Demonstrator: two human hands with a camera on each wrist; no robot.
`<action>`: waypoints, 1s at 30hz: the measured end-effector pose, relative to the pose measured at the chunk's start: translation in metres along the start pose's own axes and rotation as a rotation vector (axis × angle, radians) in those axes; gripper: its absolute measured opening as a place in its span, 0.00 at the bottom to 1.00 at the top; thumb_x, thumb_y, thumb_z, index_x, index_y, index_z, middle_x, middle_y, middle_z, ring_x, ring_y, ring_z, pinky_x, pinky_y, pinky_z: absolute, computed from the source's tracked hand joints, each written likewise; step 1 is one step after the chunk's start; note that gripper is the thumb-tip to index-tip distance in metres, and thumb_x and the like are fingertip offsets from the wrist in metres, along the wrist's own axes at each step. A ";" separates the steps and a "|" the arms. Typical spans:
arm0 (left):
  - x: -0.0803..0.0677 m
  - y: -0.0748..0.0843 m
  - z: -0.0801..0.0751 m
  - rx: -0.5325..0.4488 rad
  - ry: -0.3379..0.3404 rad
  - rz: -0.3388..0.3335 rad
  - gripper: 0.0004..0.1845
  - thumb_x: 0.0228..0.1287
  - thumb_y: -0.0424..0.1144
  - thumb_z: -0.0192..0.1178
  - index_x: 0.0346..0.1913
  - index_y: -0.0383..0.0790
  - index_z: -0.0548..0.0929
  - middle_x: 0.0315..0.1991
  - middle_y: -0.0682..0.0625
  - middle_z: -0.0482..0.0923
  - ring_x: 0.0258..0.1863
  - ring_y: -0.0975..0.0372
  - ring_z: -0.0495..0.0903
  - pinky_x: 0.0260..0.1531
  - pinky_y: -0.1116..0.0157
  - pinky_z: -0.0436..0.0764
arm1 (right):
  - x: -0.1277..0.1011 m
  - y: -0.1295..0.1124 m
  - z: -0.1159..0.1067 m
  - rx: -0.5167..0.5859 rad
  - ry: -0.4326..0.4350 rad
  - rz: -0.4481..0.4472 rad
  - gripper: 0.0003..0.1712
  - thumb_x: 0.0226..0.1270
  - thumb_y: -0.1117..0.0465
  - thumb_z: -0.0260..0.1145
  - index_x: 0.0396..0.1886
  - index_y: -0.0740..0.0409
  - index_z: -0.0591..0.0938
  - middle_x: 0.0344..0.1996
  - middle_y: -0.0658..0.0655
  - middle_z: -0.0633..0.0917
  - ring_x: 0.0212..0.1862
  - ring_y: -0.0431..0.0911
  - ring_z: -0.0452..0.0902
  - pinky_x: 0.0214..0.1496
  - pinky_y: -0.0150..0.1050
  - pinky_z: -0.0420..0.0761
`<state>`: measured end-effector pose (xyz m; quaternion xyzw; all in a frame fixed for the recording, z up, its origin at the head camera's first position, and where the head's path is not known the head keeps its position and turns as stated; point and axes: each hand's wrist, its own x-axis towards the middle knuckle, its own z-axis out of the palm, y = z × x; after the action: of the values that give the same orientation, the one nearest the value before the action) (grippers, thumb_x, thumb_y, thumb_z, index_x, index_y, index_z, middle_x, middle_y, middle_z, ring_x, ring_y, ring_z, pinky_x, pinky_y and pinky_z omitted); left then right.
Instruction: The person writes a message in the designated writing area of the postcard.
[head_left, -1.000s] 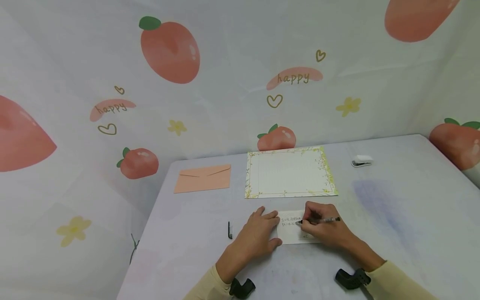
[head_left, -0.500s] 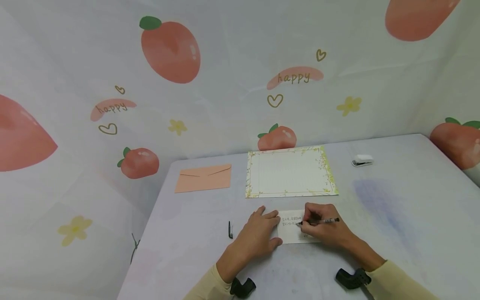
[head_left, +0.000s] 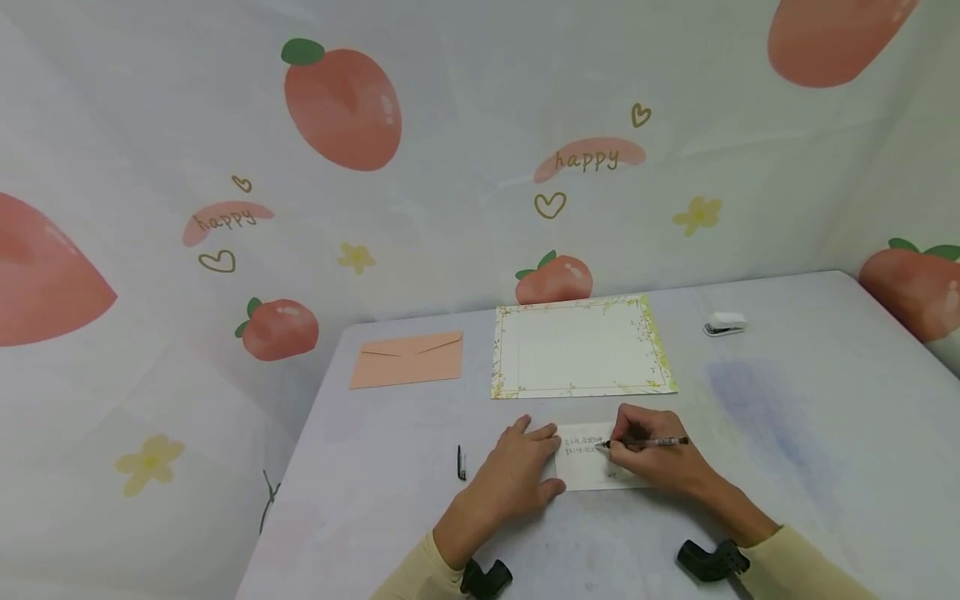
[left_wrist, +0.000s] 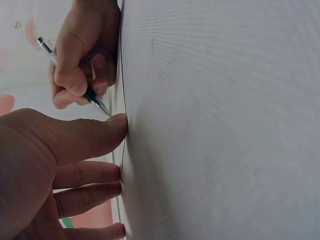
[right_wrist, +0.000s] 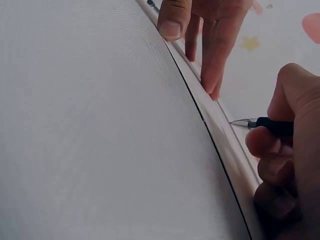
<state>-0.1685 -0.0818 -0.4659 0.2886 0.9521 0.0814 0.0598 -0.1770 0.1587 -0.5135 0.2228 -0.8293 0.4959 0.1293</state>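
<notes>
A small white card (head_left: 588, 475) with lines of handwriting lies near the front of the table. My right hand (head_left: 660, 454) grips a pen (head_left: 654, 442) between thumb and fingers, its tip at the second line of writing. In the right wrist view the pen's metal point (right_wrist: 242, 122) slants down close over the card. My left hand (head_left: 513, 471) rests with spread fingers on the card's left edge; in the left wrist view its thumb (left_wrist: 107, 134) presses at the near edge. A black-and-clear pen cap (head_left: 461, 462) lies left of that hand.
Behind the card lies a large sheet of floral-bordered paper (head_left: 581, 350). A peach envelope (head_left: 408, 360) is at the back left, and a small white stapler (head_left: 724, 323) at the back right. A fruit-printed curtain (head_left: 450, 208) hangs behind the table (head_left: 795, 467).
My right hand has shifted slightly right with the pen, whose tip has moved a little along the second line. The left hand stays in place on the card.
</notes>
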 end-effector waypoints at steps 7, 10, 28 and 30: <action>0.000 -0.001 0.000 0.008 0.005 0.001 0.31 0.58 0.51 0.72 0.63 0.43 0.81 0.68 0.51 0.75 0.71 0.44 0.68 0.67 0.46 0.71 | 0.001 0.002 0.003 -0.032 -0.014 -0.056 0.21 0.46 0.74 0.70 0.23 0.40 0.76 0.20 0.35 0.80 0.22 0.31 0.70 0.23 0.25 0.69; 0.000 -0.001 0.000 0.006 0.010 0.003 0.31 0.58 0.51 0.72 0.63 0.43 0.82 0.68 0.51 0.75 0.71 0.44 0.69 0.67 0.46 0.72 | 0.001 0.003 0.003 -0.039 -0.013 -0.054 0.22 0.45 0.74 0.70 0.22 0.40 0.75 0.19 0.34 0.79 0.21 0.31 0.70 0.23 0.25 0.68; 0.000 0.000 0.001 0.002 0.017 0.012 0.31 0.58 0.51 0.73 0.63 0.42 0.82 0.68 0.51 0.76 0.71 0.44 0.69 0.67 0.46 0.72 | 0.000 -0.013 -0.001 0.011 -0.003 -0.031 0.22 0.42 0.79 0.69 0.20 0.45 0.75 0.17 0.40 0.77 0.20 0.32 0.67 0.22 0.24 0.65; 0.000 0.000 0.001 0.007 0.021 0.014 0.31 0.58 0.51 0.73 0.63 0.42 0.82 0.68 0.51 0.76 0.71 0.44 0.69 0.67 0.46 0.72 | 0.000 -0.011 -0.001 0.008 0.014 -0.025 0.22 0.43 0.79 0.69 0.20 0.45 0.75 0.17 0.41 0.78 0.20 0.33 0.68 0.22 0.25 0.66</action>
<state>-0.1682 -0.0820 -0.4672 0.2948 0.9509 0.0815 0.0482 -0.1717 0.1555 -0.5048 0.2300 -0.8235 0.4992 0.1405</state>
